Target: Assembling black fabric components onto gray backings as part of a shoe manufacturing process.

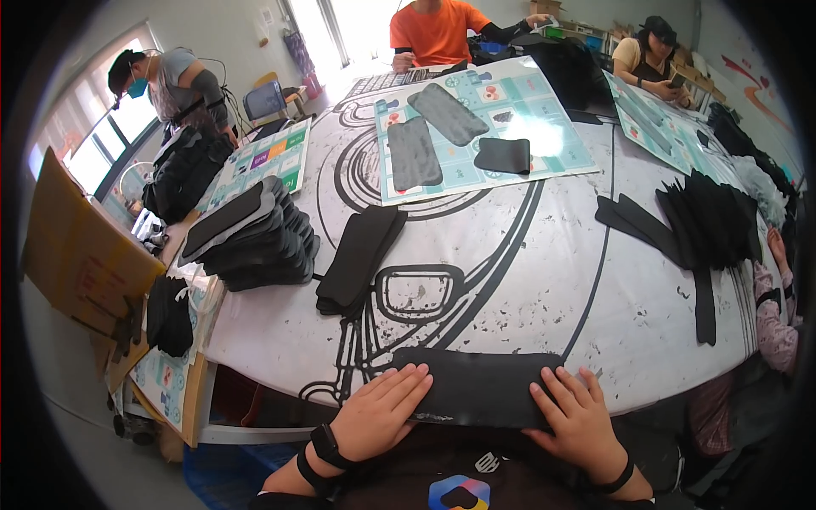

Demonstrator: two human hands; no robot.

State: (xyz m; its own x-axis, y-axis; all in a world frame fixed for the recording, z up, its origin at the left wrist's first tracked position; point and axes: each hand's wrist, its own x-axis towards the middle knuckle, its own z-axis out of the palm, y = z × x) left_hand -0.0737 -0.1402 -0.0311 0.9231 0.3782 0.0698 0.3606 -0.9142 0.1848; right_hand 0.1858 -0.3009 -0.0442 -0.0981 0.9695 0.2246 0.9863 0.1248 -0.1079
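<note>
A black flat panel (484, 387) with rounded corners lies at the near edge of the table, close to my body. My left hand (387, 404) rests flat on its left end, fingers stretched out and close together. On the right end lies my right hand (580, 418), its fingers spread and the fingertips on the panel's surface. Neither hand is wrapped round anything. A pale scuffed streak shows along the panel's near left edge. Beyond my left hand is a small stack of black shaped pieces (361, 259).
A tall stack of black pieces (263, 238) stands at the left. On a patterned board (561, 144) at the far side lie grey-smeared panels (415, 155). Black strips (705, 221) are heaped at the right. A cardboard box (81, 246) stands far left. Several people are around the table (544, 289).
</note>
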